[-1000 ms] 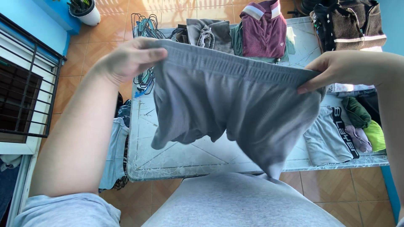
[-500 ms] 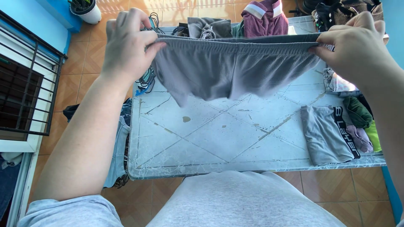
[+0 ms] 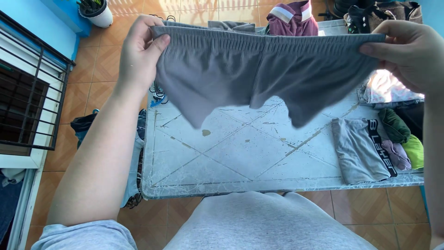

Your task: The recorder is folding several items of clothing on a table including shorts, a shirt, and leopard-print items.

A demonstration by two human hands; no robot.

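Both hands have drawn further apart since the earlier frame, so the grey shorts now hang stretched flat and wide, with both leg openings showing at the bottom edge instead of bunched folds. Left hand is closed in a pinch on the left end of the elastic waistband, thumb in front and fingers behind. Right hand grips the right end the same way, fingers curled over the top edge. The shorts are held in the air above the far half of the bench, not touching it. The fabric looks thin, soft and light; it droops freely below the waistband and would likely crumple or slide if gripped loosely. The gathered waistband appears the firmest part and the natural place to hold, at its two ends. On the bench, near the right edge, lies a folded grey garment with a black band, and beside it small green and pink pieces. Along the far edge sit a maroon top and other folded clothes. Wire hangers show at the far left corner, mostly hidden behind the shorts.
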